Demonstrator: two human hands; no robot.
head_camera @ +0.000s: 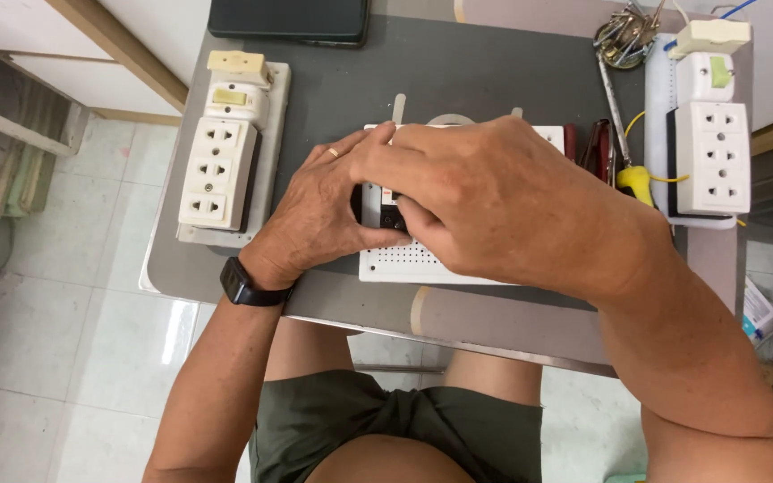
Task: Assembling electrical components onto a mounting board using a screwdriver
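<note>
Small grey table (458,80) with a metal edge, sitting on a glossy white tiled floor (64,340); a wooden-framed white wall panel (136,36) runs along the top left, and the person's in green shorts with knees under the table.

Count so far: two socket boards, one on each side; the left socket board (223,148) has three outlets plus a switch and a fuse-type block on top, the right socket board (710,134) looks the same with yellow and blue wires coming off it; one dark tablet-like slab (290,20) at the far edge; one yellow-handled screwdriver (628,152); one pair of red-handled pliers (594,148); one bunch of keys (626,34).

In the middle, one white perforated board (404,261); on it a small black-and-white switch module (385,207). Left hand (319,210), ring and black wristwatch (248,286) on, is curled around the module's left side; right hand (503,201) pinches it from the right, fingers closed onto it.
</note>
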